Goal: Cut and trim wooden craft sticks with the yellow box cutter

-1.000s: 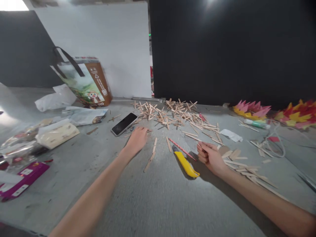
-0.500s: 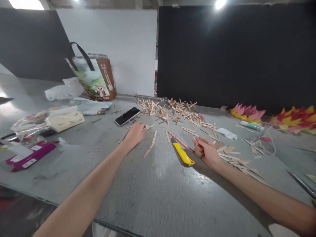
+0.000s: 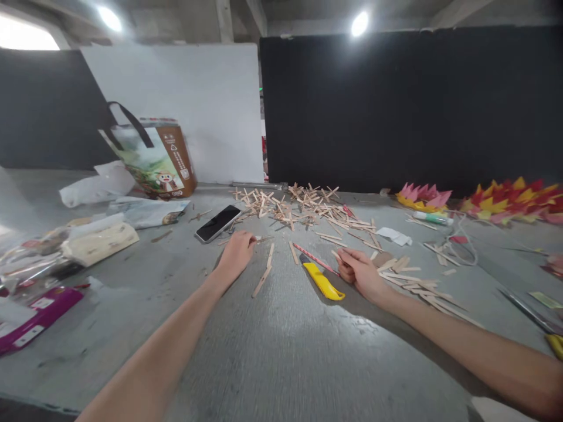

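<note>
My left hand (image 3: 237, 256) rests low over the table with its fingers curled. A thin wooden craft stick (image 3: 264, 239) pokes out from its fingertips, and the hand hides the rest of it. My right hand (image 3: 359, 274) is closed in a pinch on a short wooden stick, whose pale tip (image 3: 335, 254) shows beyond the thumb. Between the hands lie two craft sticks in a line (image 3: 263, 280), a single stick (image 3: 294, 253), a red patterned pencil-like rod (image 3: 314, 258) and a yellow utility knife (image 3: 324, 282).
Behind the hands spreads a heap of craft sticks (image 3: 303, 205). A phone (image 3: 217, 224) lies beyond my left hand, near a carrier bag (image 3: 153, 158). More loose sticks (image 3: 409, 278), a white paper scrap (image 3: 394, 236), a glue tube (image 3: 433, 218) and paper flowers (image 3: 424, 196) are at right.
The view has tipped up and turned slightly right, so the scene sits lower and further left. Both hands stay near the same spots, and the stick in my right hand shows more clearly.
</note>
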A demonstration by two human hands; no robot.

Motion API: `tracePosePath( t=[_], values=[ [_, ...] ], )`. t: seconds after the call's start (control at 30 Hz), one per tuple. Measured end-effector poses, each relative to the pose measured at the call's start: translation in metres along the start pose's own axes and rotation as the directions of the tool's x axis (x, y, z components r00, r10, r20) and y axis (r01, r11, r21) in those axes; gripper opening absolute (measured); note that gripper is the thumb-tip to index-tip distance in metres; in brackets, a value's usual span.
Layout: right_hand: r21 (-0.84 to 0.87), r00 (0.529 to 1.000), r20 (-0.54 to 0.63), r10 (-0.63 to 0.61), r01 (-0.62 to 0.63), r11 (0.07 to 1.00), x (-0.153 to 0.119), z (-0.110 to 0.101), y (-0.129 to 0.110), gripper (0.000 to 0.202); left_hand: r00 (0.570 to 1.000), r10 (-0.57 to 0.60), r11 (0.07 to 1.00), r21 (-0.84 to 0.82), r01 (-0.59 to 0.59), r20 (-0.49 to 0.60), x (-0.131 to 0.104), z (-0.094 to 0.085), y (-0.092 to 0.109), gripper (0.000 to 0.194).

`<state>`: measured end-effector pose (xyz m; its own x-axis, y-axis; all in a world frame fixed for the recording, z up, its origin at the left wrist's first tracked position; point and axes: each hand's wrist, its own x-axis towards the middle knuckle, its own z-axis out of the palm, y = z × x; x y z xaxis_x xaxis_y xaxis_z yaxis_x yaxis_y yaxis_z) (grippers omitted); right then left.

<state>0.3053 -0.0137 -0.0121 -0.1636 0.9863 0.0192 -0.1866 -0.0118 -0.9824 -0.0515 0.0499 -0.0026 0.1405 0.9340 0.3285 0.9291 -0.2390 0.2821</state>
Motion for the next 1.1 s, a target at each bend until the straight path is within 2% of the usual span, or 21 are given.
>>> tracePosePath(
  t=[0.27, 0.63, 0.7, 0.8, 0.9, 0.97, 1.03, 1.1],
  values=[
    [0.002, 1.0, 0.003, 0.017, -0.017, 1.0, 0.001, 0.001, 0.0, 0.063, 0.998, 0.024, 0.995, -0.1, -0.029, -0.056, -0.005, 0.007, 0.017, 0.014],
    [-0.027, 0.999, 0.04, 0.029, -0.028, 0.999, 0.004, -0.003, 0.005, 0.061, 0.992, 0.055, 0.991, -0.112, -0.068, -0.112, -0.008, 0.003, 0.019, 0.014],
    [-0.027, 0.999, 0.038, 0.026, -0.025, 0.999, 0.004, -0.003, 0.005, 0.061, 0.995, 0.056, 0.988, -0.14, -0.066, -0.077, -0.01, 0.002, 0.023, 0.014],
    [-0.028, 0.999, 0.034, 0.024, -0.023, 0.999, 0.004, -0.002, 0.004, 0.061, 0.999, 0.026, 0.98, -0.196, -0.016, 0.046, -0.009, -0.002, 0.036, 0.016],
    [-0.031, 0.999, 0.031, 0.021, -0.02, 0.999, 0.004, 0.0, 0.004, 0.061, 0.995, 0.0, 0.984, -0.179, 0.018, 0.101, -0.011, -0.02, 0.054, 0.021],
    [-0.033, 1.0, 0.024, 0.014, -0.013, 0.999, 0.004, 0.0, 0.004, 0.062, 1.0, -0.018, 0.984, -0.174, 0.02, 0.011, -0.027, -0.045, 0.067, 0.023],
    [-0.035, 1.0, 0.016, 0.008, -0.008, 0.999, 0.004, 0.0, 0.004, 0.062, 0.987, -0.023, 0.983, -0.182, -0.006, -0.157, -0.063, -0.078, 0.074, 0.031],
    [-0.038, 1.0, 0.012, 0.007, -0.007, 0.999, 0.003, 0.0, 0.004, 0.062, 0.956, -0.034, 0.986, -0.164, -0.015, -0.291, -0.117, -0.109, 0.073, 0.037]
  ],
)
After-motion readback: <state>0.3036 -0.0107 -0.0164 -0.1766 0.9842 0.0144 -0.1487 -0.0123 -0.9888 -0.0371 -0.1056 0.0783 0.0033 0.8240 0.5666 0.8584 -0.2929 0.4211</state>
